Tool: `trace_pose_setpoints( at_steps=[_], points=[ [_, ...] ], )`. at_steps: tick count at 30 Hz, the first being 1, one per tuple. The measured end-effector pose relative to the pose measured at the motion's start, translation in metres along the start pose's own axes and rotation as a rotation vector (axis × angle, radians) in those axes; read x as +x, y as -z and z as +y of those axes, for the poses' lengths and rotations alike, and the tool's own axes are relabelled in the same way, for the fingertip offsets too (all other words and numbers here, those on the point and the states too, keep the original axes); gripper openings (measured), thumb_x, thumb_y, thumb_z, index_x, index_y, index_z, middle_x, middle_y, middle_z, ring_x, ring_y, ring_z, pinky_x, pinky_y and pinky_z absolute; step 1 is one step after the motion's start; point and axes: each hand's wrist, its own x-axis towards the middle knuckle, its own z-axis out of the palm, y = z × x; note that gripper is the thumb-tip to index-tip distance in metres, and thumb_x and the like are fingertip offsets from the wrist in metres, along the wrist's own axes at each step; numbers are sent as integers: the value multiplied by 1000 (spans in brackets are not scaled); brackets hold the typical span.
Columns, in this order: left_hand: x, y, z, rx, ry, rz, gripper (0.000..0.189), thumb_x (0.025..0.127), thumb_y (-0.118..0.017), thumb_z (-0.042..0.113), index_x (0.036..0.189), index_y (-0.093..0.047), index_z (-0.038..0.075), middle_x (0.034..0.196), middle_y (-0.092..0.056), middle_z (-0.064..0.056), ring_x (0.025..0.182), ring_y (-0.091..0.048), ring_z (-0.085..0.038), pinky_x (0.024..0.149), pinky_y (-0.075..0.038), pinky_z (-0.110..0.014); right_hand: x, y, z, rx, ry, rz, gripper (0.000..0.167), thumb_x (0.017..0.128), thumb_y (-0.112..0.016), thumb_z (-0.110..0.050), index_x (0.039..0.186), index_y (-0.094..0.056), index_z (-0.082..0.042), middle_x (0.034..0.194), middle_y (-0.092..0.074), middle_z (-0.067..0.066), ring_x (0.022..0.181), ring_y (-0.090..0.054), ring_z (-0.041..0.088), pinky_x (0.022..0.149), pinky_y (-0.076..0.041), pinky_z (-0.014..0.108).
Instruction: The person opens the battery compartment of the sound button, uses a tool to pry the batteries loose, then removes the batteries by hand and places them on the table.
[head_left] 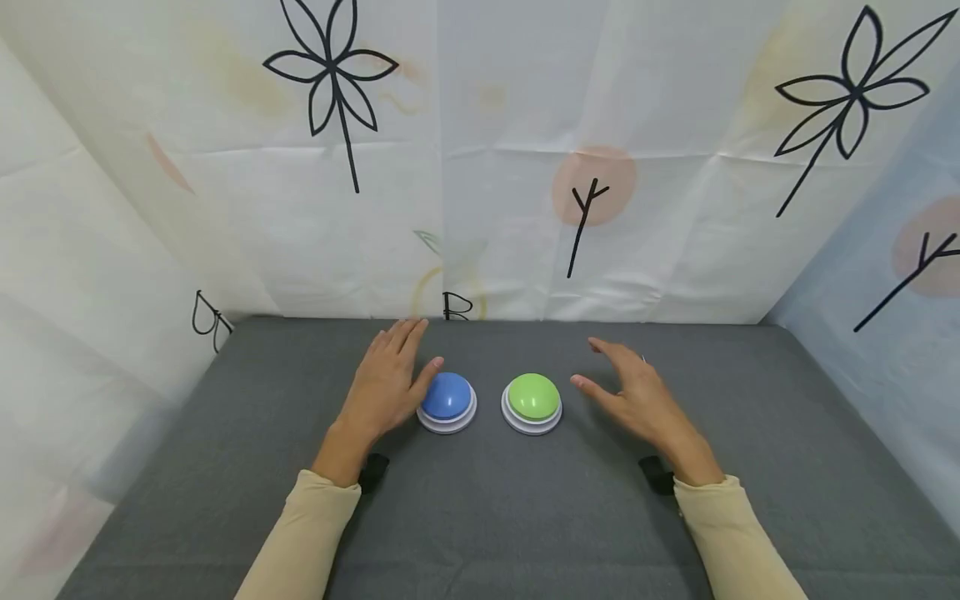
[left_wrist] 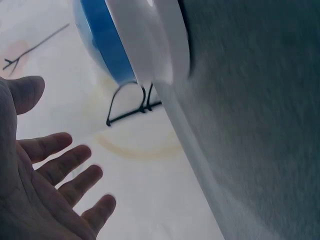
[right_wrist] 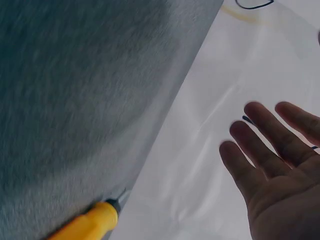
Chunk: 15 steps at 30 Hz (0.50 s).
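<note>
Two round push buttons with white bases sit side by side on the grey cloth, a blue button (head_left: 447, 395) and a green button (head_left: 534, 397). My left hand (head_left: 386, 383) is held palm down just left of the blue button, fingers extended, its thumb overlapping the button's upper edge in the head view. In the left wrist view that hand has nothing in it. To the right of the green button, my right hand (head_left: 633, 396) hovers with spread thumb and fingers, holding nothing. A yellow-handled tool (right_wrist: 87, 225) with a thin metal tip lies low in the right wrist view.
Grey cloth (head_left: 480, 508) covers the table. White printed fabric (head_left: 510, 100) with leaf and twig drawings hangs behind the table's far edge, and more fabric closes off the left and right sides. Dark wrist cameras (head_left: 657, 475) are worn under both forearms.
</note>
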Motion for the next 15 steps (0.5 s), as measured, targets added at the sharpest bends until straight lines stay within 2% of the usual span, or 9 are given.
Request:
trace_pose_setpoints(
  at_steps=[4,11,15],
  points=[
    [0,-3,11,-53,-25,-39,64,104,-56,39,152,-41,0,154,-43,-21,144,-37,-38,118,-25,-54,0,-2,-3,56,19,-19,68,94,-75,-34,147,-48,-1,141,-56,19,135,-47,40,110,-24,68],
    [-2,-4,25,-160,-11,-139,68,102,-59,46,155,-40,7,155,-43,-16,142,-41,-35,112,-35,-55,0,-8,-6,100,81,-29,67,88,-82,-24,143,-53,1,137,-60,20,128,-53,40,103,-42,59],
    [-2,-5,25,-193,2,-181,71,100,-61,48,155,-40,9,155,-42,-15,141,-41,-34,110,-38,-55,0,-12,-12,106,100,-36,67,87,-83,-25,143,-55,-2,138,-59,18,129,-53,39,102,-43,60]
  ],
)
